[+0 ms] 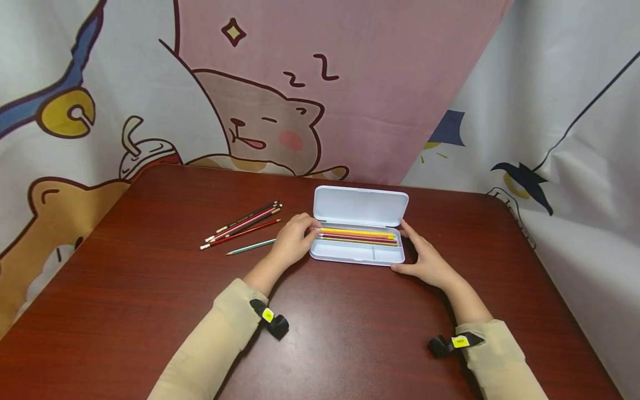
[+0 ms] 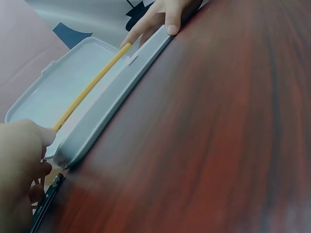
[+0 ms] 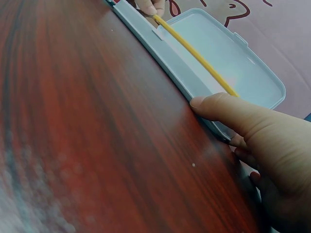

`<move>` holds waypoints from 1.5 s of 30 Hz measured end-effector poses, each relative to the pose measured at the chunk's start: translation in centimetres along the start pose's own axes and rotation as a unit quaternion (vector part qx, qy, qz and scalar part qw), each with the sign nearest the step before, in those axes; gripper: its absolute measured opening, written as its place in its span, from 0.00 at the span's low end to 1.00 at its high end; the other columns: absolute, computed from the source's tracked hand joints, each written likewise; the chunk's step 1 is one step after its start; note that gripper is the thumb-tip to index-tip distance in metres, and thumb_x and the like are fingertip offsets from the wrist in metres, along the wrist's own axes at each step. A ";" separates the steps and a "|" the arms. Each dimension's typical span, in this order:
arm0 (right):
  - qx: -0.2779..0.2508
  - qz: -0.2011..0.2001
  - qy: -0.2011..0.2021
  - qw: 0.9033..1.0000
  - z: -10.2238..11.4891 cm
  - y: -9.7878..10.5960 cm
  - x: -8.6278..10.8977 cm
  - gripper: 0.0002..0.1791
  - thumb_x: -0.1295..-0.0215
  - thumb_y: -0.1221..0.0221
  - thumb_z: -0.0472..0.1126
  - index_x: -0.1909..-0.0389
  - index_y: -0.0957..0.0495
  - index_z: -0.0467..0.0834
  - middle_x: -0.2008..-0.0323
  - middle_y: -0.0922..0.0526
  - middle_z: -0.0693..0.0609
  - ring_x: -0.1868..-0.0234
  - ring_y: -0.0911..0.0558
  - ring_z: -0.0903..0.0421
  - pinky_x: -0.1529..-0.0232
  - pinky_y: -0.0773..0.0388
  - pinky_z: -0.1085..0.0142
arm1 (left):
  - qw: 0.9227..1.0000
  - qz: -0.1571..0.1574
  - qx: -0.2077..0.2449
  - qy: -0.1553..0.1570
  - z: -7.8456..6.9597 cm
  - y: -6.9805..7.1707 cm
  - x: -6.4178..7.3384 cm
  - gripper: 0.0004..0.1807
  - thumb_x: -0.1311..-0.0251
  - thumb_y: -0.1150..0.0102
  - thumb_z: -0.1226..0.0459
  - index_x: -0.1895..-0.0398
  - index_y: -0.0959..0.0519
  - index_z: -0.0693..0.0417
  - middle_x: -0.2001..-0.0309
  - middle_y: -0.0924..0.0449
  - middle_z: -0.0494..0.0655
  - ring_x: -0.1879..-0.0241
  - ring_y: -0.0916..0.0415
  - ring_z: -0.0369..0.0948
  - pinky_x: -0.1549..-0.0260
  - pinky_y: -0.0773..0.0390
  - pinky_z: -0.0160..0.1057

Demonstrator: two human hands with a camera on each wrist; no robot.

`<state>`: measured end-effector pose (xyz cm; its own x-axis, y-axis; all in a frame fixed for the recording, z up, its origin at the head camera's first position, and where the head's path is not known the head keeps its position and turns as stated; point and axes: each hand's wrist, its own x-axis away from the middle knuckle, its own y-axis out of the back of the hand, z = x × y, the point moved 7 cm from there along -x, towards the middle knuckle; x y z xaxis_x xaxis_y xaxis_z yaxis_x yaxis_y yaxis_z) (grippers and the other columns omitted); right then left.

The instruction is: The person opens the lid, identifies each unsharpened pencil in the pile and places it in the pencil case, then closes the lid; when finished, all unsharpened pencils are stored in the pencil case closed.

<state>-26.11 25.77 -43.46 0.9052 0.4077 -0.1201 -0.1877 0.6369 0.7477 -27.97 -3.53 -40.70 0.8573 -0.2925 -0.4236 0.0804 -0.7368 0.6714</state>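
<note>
A white pencil case (image 1: 345, 254) lies with its lid up in the head view, several coloured pencils (image 1: 357, 240) in its long compartment. My left hand (image 1: 295, 236) is at the case's left end and pinches a yellow pencil (image 2: 92, 85) by one end. That pencil slants above the tray in both wrist views. My right hand (image 1: 425, 258) holds the case's right end, thumb at the front corner (image 3: 209, 104) and fingers toward the back. A green pencil (image 1: 250, 247) lies on the table, its far end hidden behind my left hand.
Left of the case, several red and dark pencils (image 1: 245, 222) lie in a loose bunch on the brown table (image 1: 350, 333). A printed cloth (image 1: 390, 111) hangs behind the table's back edge. Small compartments (image 1: 387, 255) line the front right of the case.
</note>
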 end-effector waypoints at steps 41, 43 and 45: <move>-0.004 -0.005 0.003 1.000 -0.2 -0.1 0.0 0.62 0.53 0.26 0.44 0.24 0.58 0.49 0.36 0.35 0.38 0.34 0.41 0.42 0.38 0.49 0.41 | 0.992 -0.084 0.092 -0.033 -1.8 2.4 -1.1 0.10 0.46 0.35 0.70 0.60 0.17 0.64 0.69 0.24 0.47 0.66 0.30 0.42 0.65 0.31 0.39; -0.007 -0.006 0.005 1.000 -0.2 -0.1 0.0 0.62 0.53 0.25 0.43 0.24 0.58 0.49 0.36 0.34 0.39 0.34 0.41 0.42 0.38 0.49 0.41 | 0.990 -0.099 0.097 -0.036 -2.0 3.1 -1.3 0.10 0.45 0.36 0.70 0.59 0.17 0.63 0.68 0.23 0.48 0.64 0.30 0.42 0.64 0.32 0.40; -0.008 -0.007 0.007 1.000 -0.2 -0.1 -0.1 0.62 0.53 0.26 0.43 0.24 0.58 0.48 0.36 0.34 0.39 0.34 0.41 0.42 0.38 0.49 0.41 | 0.988 -0.114 0.100 -0.038 -2.1 3.9 -1.6 0.11 0.45 0.36 0.70 0.58 0.18 0.63 0.65 0.22 0.51 0.62 0.29 0.43 0.62 0.32 0.41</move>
<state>-26.22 25.84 -43.63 0.9020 0.4086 -0.1396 -0.1819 0.6529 0.7353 -27.96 -4.61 -36.12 0.7874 -0.1439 -0.5994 0.1582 -0.8927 0.4221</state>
